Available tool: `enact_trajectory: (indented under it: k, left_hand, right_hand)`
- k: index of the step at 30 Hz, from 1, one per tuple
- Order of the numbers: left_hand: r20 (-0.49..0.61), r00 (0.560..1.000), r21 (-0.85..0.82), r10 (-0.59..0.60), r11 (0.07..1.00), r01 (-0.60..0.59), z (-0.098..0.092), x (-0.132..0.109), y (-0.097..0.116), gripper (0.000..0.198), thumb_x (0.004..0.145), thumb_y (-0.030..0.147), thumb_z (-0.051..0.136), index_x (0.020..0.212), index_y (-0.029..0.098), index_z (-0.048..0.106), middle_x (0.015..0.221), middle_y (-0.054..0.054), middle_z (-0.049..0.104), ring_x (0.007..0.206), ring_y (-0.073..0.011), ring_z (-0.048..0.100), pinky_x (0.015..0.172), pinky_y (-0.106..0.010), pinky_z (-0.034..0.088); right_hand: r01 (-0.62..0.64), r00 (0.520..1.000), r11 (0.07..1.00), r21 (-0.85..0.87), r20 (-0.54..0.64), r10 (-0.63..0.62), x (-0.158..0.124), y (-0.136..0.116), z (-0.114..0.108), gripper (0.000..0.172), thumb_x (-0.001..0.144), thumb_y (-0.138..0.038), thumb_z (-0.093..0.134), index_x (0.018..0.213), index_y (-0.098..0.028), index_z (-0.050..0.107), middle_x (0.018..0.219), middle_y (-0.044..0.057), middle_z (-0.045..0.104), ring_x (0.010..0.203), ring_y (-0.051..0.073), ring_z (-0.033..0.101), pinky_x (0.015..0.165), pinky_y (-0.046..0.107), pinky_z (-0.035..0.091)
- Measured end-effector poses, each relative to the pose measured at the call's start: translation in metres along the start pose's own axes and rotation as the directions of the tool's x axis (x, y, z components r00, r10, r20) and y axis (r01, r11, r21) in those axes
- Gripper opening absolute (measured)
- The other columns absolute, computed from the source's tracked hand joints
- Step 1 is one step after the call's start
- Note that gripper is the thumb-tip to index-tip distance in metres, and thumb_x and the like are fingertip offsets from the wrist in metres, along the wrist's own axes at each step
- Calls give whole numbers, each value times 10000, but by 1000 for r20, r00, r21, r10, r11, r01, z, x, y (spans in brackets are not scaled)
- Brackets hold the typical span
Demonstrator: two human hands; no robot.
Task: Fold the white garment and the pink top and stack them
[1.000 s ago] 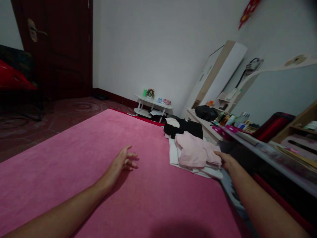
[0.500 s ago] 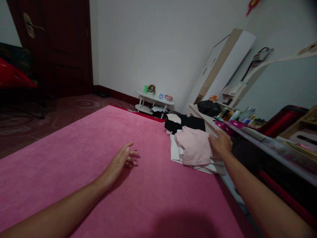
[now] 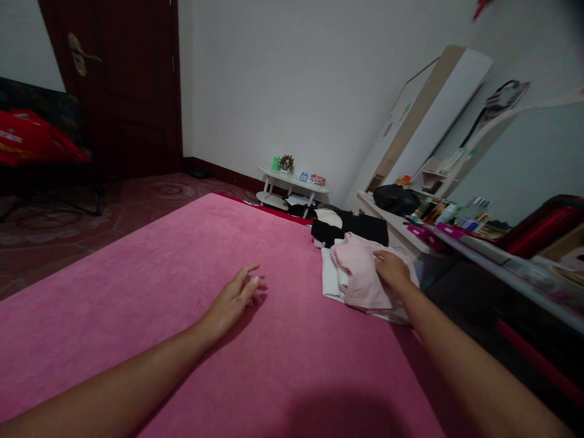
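Note:
A folded light pink garment [image 3: 360, 277] lies on top of folded white cloth [image 3: 330, 274] near the right edge of a pink-covered bed [image 3: 159, 267]. My right hand [image 3: 391, 269] is on the pink garment, its fingers bent and pinching the fabric near its upper right part. Over the bed cover, left of the pile, my left hand [image 3: 239, 295] has its fingers apart and holds nothing. Black folded clothes [image 3: 365, 226] sit just behind the pile, with a cream piece [image 3: 329, 218] among them.
A small white table [image 3: 292, 177] stands by the back wall. Along the right are a dresser [image 3: 392, 222] with bottles and a black bag [image 3: 396, 199]. A red bag [image 3: 39, 139] is at the far left, near a dark door [image 3: 123, 79].
My right hand has moved left from the garment's right edge onto its top, where its fingers now pinch the fabric. The view has shifted slightly; my left hand stays open.

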State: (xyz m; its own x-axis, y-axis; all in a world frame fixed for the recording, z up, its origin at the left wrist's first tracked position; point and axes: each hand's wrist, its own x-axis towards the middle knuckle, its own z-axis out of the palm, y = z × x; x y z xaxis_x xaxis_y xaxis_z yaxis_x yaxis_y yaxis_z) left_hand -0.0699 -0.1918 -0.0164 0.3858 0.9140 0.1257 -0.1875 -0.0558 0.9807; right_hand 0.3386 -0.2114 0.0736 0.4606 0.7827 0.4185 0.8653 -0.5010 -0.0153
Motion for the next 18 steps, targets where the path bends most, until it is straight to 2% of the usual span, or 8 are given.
enact_trajectory:
  k: [2,4,6,8,10,13,16,18]
  left_hand:
    - [31,999,145,40,989,-44,0,5,-4,526,888,472,504,1326,189,442,1117,-137,632,890,-195,630,772,-331,489]
    - [67,995,277,79,956,-95,1,15,-9,511,886,450,505,1330,204,448,1154,-133,625,997,-223,611,822,-346,485]
    - [73,993,392,97,912,-118,4,30,-12,509,895,456,474,1339,210,450,1152,-122,636,1023,-232,605,844,-353,480]
    - [41,994,479,103,871,-110,9,48,-13,503,919,467,410,1343,201,454,1137,-111,651,1020,-228,612,866,-354,473]
    - [1,992,556,123,825,-102,15,64,-11,489,933,453,373,1328,185,480,1122,-103,665,1020,-223,617,890,-347,463]
    - [15,979,679,201,717,-158,23,80,-11,407,924,374,399,1227,178,588,1138,-88,666,1053,-213,604,930,-323,440]
    - [58,964,754,261,621,-213,26,85,-13,339,905,304,421,1114,197,665,1117,-63,675,1050,-198,600,938,-300,432]
    - [72,961,764,268,604,-226,26,85,-15,335,904,291,418,1108,210,671,1099,-52,679,1029,-189,606,923,-291,440]
  right_hand:
    - [120,990,980,161,-100,-104,-15,-38,-8,419,831,-171,374,1153,-182,642,1259,90,603,1209,228,505,1042,403,350]
    - [346,936,865,365,-192,-294,-39,-87,-9,396,815,-180,419,1144,-156,639,1309,96,567,1243,206,473,1066,360,333]
    - [467,879,745,475,-162,-448,-69,-139,-4,406,808,-186,457,1180,-167,618,1340,96,541,1276,207,440,1091,388,303]
    - [482,839,689,541,-57,-541,-98,-183,5,489,787,-193,513,1273,-158,550,1391,119,484,1314,238,394,1104,434,273]
    - [457,808,650,607,22,-589,-119,-213,16,567,756,-171,547,1321,-166,498,1393,126,474,1318,249,384,1089,441,295]
    - [406,814,664,627,81,-575,-138,-233,33,591,764,-129,510,1352,-152,459,1375,144,479,1290,264,414,1081,456,300]
    - [376,847,716,588,94,-522,-142,-235,44,577,799,-122,456,1376,-128,432,1400,161,451,1311,278,390,1109,473,248]
    - [377,844,723,579,106,-525,-142,-234,46,567,806,-126,445,1373,-127,437,1413,154,439,1331,275,364,1119,468,232]
